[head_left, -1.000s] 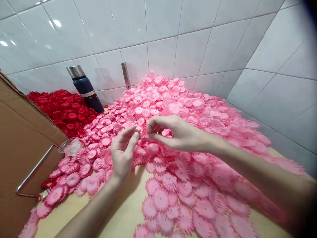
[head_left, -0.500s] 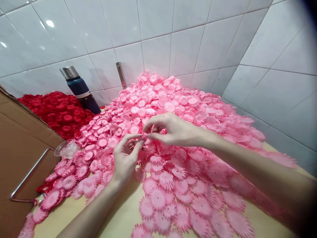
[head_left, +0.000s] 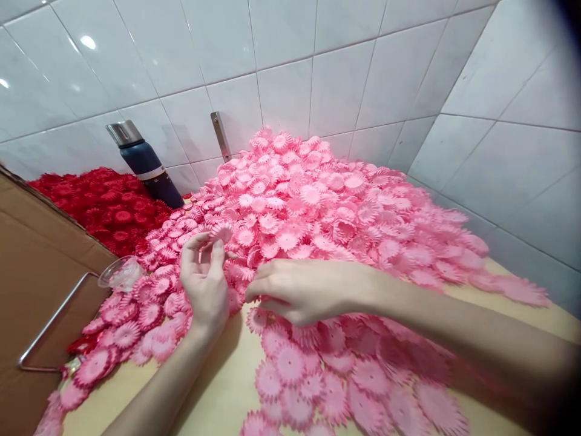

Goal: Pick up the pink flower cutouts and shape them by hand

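Head view, directions read from the centre of the picture. The work surface is a pale yellow table, bare at 7 o'clock. White tiled wall rises at 12 o'clock and meets a second tiled face at 2. A metal bracket is at the wall between 10 and 11. A dark blue bottle leans between 9 and 10, near a red heap at 9. A cardboard box, a bent metal rod and a clear plastic cup lie between 8 and 9. A large pink pile covers much of the table.

The left hand, at 8 o'clock, pinches one pink disc at its fingertips, at 9. The disc is round and thin, with a notched rim. The right hand, at 6, bends its fingers downward at the pile; its grip cannot be determined.
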`<action>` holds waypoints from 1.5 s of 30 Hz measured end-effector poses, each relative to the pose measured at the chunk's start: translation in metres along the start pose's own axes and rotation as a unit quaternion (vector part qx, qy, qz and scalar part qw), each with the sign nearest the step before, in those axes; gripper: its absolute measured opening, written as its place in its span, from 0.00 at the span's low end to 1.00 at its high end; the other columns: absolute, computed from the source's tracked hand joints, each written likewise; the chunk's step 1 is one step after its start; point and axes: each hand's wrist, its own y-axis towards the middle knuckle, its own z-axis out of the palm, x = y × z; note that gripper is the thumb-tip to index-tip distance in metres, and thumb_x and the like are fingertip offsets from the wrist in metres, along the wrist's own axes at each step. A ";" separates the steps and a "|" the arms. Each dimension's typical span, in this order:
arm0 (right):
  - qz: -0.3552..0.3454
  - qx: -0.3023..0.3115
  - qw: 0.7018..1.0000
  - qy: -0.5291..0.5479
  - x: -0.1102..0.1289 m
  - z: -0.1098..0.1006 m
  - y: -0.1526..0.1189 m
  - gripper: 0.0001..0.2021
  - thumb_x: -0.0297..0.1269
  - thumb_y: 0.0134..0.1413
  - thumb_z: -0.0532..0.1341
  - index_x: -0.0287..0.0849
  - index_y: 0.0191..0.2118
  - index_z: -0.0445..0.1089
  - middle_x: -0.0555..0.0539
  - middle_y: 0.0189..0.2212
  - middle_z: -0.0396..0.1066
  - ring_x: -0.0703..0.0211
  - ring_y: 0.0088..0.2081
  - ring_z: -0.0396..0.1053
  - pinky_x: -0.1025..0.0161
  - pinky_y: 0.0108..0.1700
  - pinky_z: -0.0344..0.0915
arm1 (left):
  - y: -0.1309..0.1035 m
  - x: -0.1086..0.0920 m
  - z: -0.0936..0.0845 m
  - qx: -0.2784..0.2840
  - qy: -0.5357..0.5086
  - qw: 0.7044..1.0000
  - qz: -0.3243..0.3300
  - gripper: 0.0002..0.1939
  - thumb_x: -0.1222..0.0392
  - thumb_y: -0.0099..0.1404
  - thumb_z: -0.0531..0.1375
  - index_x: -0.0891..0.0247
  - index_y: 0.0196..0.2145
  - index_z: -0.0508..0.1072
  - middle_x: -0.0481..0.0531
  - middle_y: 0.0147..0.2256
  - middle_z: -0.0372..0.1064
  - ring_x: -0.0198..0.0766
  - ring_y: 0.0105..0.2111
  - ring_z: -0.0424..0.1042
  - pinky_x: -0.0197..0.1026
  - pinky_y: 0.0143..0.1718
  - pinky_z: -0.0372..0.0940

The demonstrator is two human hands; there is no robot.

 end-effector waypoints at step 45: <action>0.142 -0.121 0.945 0.268 -0.008 -0.005 0.005 0.07 0.34 0.60 0.58 0.37 0.40 0.71 0.47 0.33 0.73 0.64 0.32 0.67 0.65 0.35 0.64 | 0.003 -0.002 -0.001 0.002 -0.005 1.000 -0.006 0.12 0.63 0.60 0.64 0.60 0.42 0.69 0.51 0.42 0.65 0.34 0.41 0.70 0.33 0.38 0.69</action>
